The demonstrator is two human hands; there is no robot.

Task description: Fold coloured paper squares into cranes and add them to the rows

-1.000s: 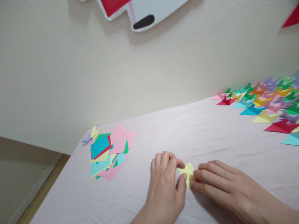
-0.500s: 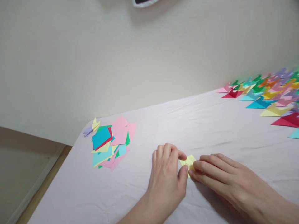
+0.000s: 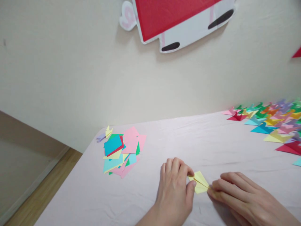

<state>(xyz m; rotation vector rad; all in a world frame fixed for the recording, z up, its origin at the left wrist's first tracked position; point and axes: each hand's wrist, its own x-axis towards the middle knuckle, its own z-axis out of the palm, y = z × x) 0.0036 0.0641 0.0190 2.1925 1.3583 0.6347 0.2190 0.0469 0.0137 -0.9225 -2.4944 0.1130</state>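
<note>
A small piece of yellow origami paper (image 3: 200, 183), partly folded with a crease line running along it, lies on the cloth between my hands. The thumb and index finger of my left hand (image 3: 176, 183) pinch its left corner. At its right corner, my right hand (image 3: 237, 196) holds the tip between thumb and fingers. The undersides of the right fingers are hidden.
Loose coloured paper squares (image 3: 130, 139) lie in a heap to the left, beside small folded yellow (image 3: 108, 131) and purple (image 3: 101, 137) pieces. Rows of folded paper birds (image 3: 263, 128) stand at the right. A pale wall with a red-and-white cutout (image 3: 176, 18) rises behind.
My right hand has drawn away to the right, and the yellow paper now shows a longer, opened shape with its crease. The view has tilted up, revealing more of the wall cutout.
</note>
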